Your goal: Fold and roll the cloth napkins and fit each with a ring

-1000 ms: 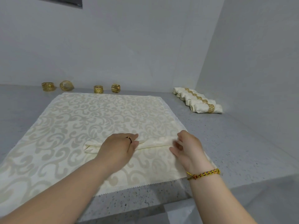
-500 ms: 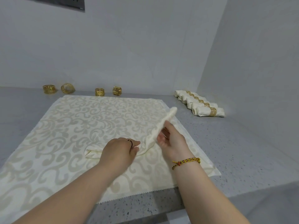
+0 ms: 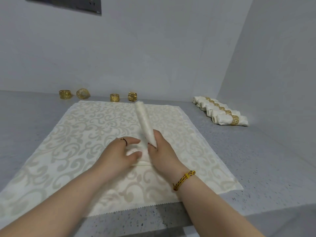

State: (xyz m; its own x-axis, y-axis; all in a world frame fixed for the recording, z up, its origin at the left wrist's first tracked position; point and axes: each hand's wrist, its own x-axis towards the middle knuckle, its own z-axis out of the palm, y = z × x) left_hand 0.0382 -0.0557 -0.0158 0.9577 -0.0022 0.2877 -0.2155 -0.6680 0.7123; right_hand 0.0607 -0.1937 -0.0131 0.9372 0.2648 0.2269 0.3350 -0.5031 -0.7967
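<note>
A grey speckled counter (image 3: pixel 256 168) carries a big cream damask cloth (image 3: pixel 77 134). At the far right lies a row of ringed napkin rolls (image 3: pixel 222 113). In the cloth's middle the rolled napkin (image 3: pixel 143 120) bends upward. The right hand (image 3: pixel 162 153) grasps its raised part and the left hand (image 3: pixel 118 154) clasps its lower end. Four gold napkin rings (image 3: pixel 114 97) stand just behind the cloth.

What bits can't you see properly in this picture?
Head view only:
- Napkin: near end hidden by left hand and right hand.
- Finished rolls: far ones partly behind near ones.
- Wall panel: cut off by top edge.
- Rings: pattern too small to read.
</note>
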